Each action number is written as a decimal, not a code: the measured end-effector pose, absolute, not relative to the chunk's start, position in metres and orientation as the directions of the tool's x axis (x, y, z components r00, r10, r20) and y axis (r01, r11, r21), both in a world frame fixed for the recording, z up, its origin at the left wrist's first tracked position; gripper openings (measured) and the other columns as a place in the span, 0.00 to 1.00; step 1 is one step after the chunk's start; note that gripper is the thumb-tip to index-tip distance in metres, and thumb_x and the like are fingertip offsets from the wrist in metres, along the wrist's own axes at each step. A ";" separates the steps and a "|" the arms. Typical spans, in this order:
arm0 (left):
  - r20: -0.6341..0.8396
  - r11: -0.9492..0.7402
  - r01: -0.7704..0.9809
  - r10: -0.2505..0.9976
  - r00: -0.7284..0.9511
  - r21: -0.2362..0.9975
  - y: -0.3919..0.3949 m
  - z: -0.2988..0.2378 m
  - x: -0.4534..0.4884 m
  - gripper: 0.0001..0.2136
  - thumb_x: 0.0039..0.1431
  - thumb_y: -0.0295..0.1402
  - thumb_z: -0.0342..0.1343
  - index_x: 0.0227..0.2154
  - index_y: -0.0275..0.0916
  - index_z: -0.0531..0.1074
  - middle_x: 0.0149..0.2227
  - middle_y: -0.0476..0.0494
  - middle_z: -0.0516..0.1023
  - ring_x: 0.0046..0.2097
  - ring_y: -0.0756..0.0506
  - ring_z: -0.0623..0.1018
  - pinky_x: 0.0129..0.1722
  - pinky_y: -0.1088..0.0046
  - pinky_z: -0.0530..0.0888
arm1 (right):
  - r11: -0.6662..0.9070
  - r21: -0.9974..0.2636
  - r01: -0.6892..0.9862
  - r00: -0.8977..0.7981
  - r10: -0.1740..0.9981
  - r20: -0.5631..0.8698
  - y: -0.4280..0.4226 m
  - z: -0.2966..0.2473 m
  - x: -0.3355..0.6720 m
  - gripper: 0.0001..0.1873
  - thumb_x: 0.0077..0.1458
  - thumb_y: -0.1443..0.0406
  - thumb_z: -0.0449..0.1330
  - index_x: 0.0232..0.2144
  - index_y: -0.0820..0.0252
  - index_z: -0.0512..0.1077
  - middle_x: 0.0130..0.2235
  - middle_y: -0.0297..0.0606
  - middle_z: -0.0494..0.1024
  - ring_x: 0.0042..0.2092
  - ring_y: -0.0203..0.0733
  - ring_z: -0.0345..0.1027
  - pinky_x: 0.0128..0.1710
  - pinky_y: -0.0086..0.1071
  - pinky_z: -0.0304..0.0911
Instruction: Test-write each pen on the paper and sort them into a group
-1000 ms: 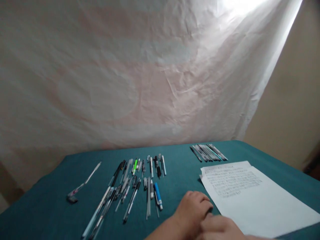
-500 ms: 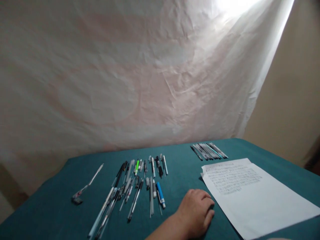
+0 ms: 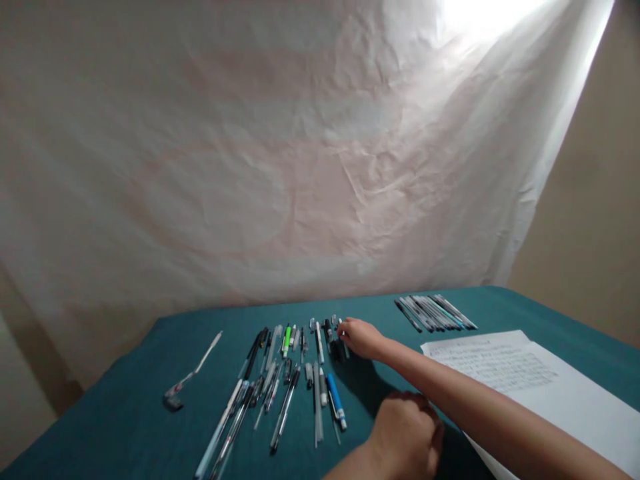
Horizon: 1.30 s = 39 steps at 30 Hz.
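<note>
My right hand (image 3: 361,338) reaches in from the right to the far right end of the spread of pens. Its curled fingers are on a white pen (image 3: 346,348), which they partly cover. Just left of it lie a black pen (image 3: 329,331) and another white pen (image 3: 319,341). My left hand (image 3: 407,433) rests near the table's front with fingers curled in; its palm side is hidden. A blue pen (image 3: 337,400) lies to the left of that hand, apart from it.
Several pens, caps and clear tubes cover the middle of the green cloth (image 3: 130,400). At the far right is a row of thin refills (image 3: 435,313). Written paper sheets (image 3: 575,393) lie under my right forearm. A small dark object with a pale strip (image 3: 174,400) sits left.
My right arm has come in from the right and its hand has reached the white pen. My left hand stays near the front, its fingers more curled. The view has shifted slightly.
</note>
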State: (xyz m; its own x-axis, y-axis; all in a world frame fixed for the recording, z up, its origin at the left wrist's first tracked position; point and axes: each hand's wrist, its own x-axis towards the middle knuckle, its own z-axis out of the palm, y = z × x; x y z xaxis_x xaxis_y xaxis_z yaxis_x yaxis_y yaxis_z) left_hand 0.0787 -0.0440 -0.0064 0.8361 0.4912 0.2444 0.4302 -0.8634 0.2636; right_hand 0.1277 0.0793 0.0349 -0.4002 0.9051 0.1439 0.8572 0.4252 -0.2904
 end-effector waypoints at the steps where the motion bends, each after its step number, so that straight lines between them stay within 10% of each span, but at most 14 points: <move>1: 0.267 -0.858 0.445 0.505 0.821 0.256 -0.042 -0.010 0.079 0.09 0.54 0.33 0.47 0.34 0.36 0.70 0.35 0.41 0.74 0.38 0.43 0.72 0.39 0.67 0.69 | 0.417 -0.283 0.864 -0.395 0.909 0.135 0.086 0.029 0.127 0.10 0.52 0.68 0.52 0.35 0.57 0.72 0.39 0.39 0.73 0.39 0.40 0.67 0.35 0.27 0.56; 11: 0.357 -0.777 0.557 0.630 0.690 0.294 -0.037 -0.021 0.080 0.09 0.52 0.37 0.49 0.27 0.38 0.70 0.29 0.44 0.73 0.32 0.45 0.72 0.31 0.71 0.67 | 0.330 -0.230 0.916 -0.327 0.944 0.050 0.102 0.011 0.137 0.10 0.47 0.66 0.55 0.35 0.57 0.70 0.36 0.39 0.75 0.38 0.42 0.68 0.31 0.28 0.55; 21: 0.304 -0.530 0.551 0.839 0.452 0.645 -0.035 -0.010 0.077 0.11 0.55 0.33 0.45 0.23 0.37 0.69 0.27 0.47 0.71 0.31 0.48 0.70 0.31 0.74 0.64 | 0.183 -0.273 0.944 -0.186 0.982 0.016 0.077 0.007 0.178 0.21 0.36 0.73 0.57 0.39 0.68 0.66 0.36 0.51 0.75 0.37 0.48 0.70 0.29 0.29 0.55; 31: 0.233 -0.238 -0.053 0.968 -0.096 0.970 -0.011 -0.026 0.078 0.15 0.52 0.30 0.51 0.43 0.35 0.59 0.46 0.36 0.64 0.45 0.46 0.69 0.43 0.72 0.67 | 0.158 -0.662 0.732 -0.206 0.978 0.005 0.049 0.014 0.203 0.12 0.44 0.68 0.52 0.34 0.64 0.69 0.24 0.32 0.72 0.22 0.31 0.63 0.19 0.22 0.54; 39: 0.171 -0.120 -0.328 0.977 0.131 0.937 -0.004 -0.024 0.081 0.21 0.54 0.34 0.53 0.49 0.32 0.56 0.40 0.34 0.72 0.40 0.44 0.75 0.41 0.68 0.70 | 0.098 -0.953 0.287 -0.353 0.936 -0.010 0.032 0.028 0.202 0.06 0.41 0.67 0.54 0.27 0.63 0.66 0.20 0.28 0.68 0.19 0.29 0.60 0.18 0.22 0.55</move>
State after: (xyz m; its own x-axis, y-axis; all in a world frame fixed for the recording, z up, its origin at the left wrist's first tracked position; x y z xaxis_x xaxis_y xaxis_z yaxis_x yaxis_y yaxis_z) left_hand 0.0806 -0.0044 -0.0244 0.1305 0.9765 0.1713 -0.3283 -0.1205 0.9369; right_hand 0.2019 0.0320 0.0277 -0.3526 0.9357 -0.0096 0.2871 0.0984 -0.9528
